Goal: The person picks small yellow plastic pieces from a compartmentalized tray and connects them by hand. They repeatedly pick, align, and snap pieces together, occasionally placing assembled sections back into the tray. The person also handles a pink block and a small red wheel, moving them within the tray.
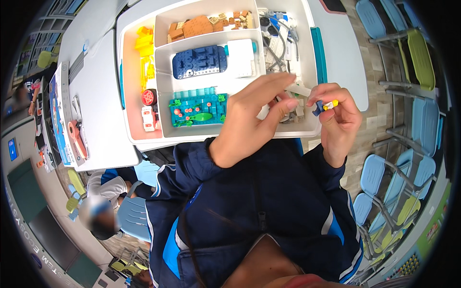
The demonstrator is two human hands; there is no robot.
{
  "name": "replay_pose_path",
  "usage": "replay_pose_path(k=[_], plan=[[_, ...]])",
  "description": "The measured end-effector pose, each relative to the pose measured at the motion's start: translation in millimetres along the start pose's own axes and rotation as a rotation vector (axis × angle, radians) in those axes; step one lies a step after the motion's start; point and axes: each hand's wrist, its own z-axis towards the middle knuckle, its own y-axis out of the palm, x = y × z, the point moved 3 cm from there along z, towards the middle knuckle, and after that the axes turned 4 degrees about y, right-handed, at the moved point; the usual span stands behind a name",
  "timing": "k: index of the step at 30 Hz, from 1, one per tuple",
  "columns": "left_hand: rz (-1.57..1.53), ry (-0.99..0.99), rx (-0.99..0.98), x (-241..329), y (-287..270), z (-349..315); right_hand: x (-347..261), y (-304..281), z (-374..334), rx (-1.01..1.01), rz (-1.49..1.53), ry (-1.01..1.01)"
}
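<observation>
Between the thumb and fingers of my right hand is a small toy figure with yellow, white and blue parts, held just beyond the near right corner of a white divided tray. My left hand hovers over the tray's near right part, fingers stretched and thumb apart. A pale strip-like piece shows by its fingertips; whether they touch it I cannot tell. Below this hand, grey and white pieces are partly hidden. Left of it lies a teal studded plate with green and coral parts.
Elsewhere the tray holds a dark blue plate, brown bricks, yellow bricks, a red wheel and grey cables. Orange-handled scissors lie on the table at left. Stacked chairs stand right; a seated person is lower left.
</observation>
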Motion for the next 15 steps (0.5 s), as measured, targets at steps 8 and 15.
replay_pose_path(k=[8,15], plan=[[-1.048,-0.651,-0.454,0,4,-23,-9,25,0,-0.175,-0.275,-0.192],[-0.906,-0.509,-0.398,8,-12,-30,-29,33,1,-0.224,-0.197,-0.292]])
